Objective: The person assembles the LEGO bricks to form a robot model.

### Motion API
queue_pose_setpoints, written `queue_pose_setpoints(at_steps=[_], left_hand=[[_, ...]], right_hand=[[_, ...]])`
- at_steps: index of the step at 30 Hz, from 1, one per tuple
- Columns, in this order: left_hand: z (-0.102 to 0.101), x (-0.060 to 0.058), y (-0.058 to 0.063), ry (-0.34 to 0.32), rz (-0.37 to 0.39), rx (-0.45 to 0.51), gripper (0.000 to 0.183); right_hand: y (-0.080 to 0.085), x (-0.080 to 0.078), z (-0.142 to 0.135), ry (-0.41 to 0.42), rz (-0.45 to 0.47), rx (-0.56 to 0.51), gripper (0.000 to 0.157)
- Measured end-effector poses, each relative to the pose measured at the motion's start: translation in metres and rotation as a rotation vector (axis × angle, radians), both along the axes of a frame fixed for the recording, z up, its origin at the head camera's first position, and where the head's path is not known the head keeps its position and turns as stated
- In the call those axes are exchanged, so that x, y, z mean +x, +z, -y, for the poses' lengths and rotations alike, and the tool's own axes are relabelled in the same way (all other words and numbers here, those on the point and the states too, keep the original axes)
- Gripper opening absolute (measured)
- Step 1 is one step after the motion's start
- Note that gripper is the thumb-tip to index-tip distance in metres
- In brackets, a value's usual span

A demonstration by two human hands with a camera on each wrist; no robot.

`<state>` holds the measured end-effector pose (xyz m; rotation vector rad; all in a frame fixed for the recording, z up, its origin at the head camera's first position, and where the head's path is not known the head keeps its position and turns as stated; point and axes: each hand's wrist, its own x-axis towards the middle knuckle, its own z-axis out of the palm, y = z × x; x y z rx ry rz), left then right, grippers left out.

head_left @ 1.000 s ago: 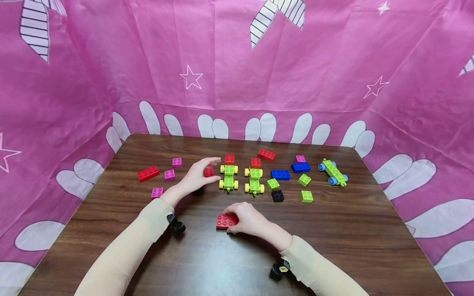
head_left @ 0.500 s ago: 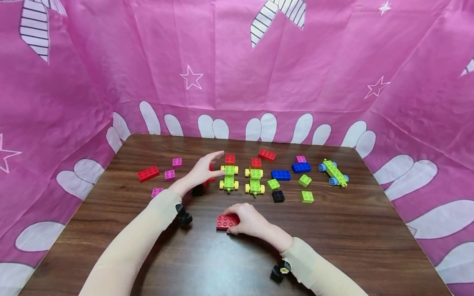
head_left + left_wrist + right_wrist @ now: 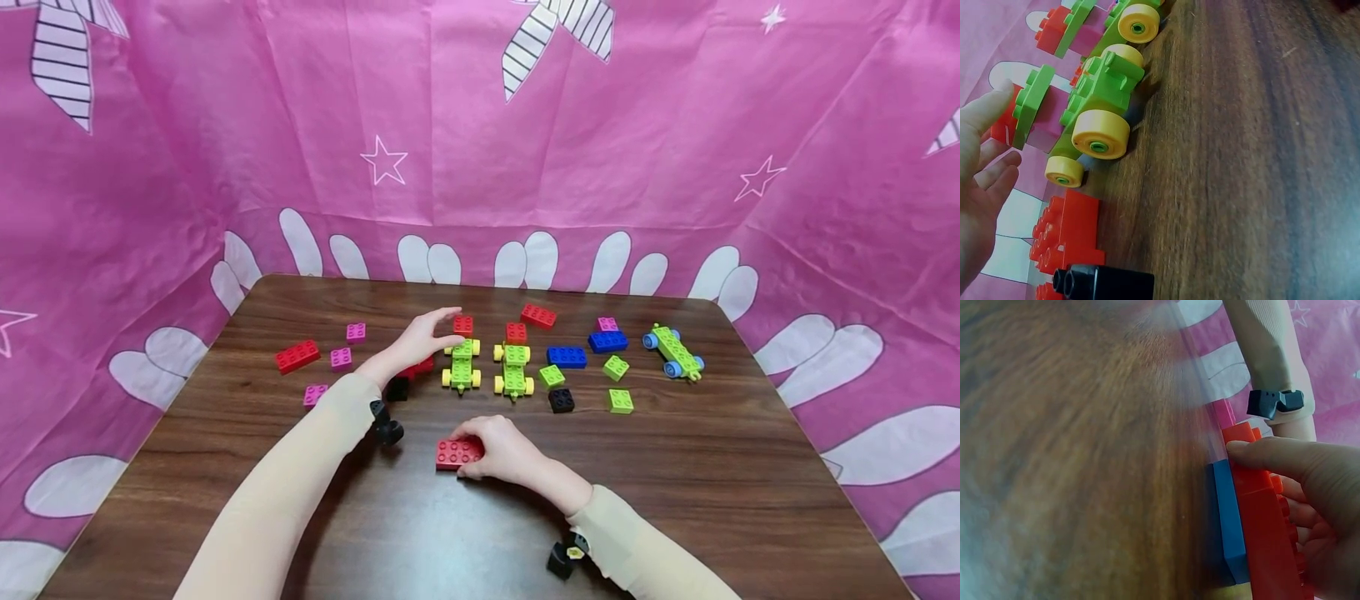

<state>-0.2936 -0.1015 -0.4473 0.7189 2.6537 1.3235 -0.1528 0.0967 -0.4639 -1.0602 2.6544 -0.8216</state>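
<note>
My left hand reaches over the left green toy car with yellow wheels. In the left wrist view its thumb and fingers spread around the red brick, which tops a green and pink stack on that car. Whether they touch it is unclear. Near the table's middle, my right hand grips a red brick between thumb and fingers. Blue shows along the red brick's lower side in the right wrist view; whether the two are joined cannot be told.
A second yellow-wheeled car stands right of the first. Further right lie blue bricks, small green bricks, a black brick and a blue-wheeled car. At left are pink bricks and a red brick.
My left hand has moved right, from beside the left car to around the red brick at its far end. My right hand stays in place with its red brick.
</note>
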Motion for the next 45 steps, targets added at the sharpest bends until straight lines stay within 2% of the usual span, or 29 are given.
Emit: queue_pose_setpoints(at_steps=[14, 21, 30, 36, 45], left_hand=[[-0.005, -0.007, -0.004, -0.01, 0.035, 0.033, 0.049], [-0.005, -0.008, -0.002, -0.019, 0.06, 0.046, 0.046], [-0.003, -0.007, -0.002, -0.024, 0.072, 0.066, 0.043], [-0.001, -0.004, -0.001, -0.026, 0.067, 0.077, 0.043], [0.001, 0.01, 0.004, -0.034, 0.03, 0.122, 0.041]], right_hand=[[0.0, 0.002, 0.001, -0.015, -0.025, -0.003, 0.037], [0.001, 0.002, -0.002, -0.012, -0.069, -0.046, 0.034], [0.008, -0.003, -0.011, -0.064, -0.115, -0.088, 0.034], [0.011, -0.007, -0.017, -0.095, -0.114, -0.103, 0.034], [0.018, -0.012, -0.027, -0.128, -0.165, -0.154, 0.034]])
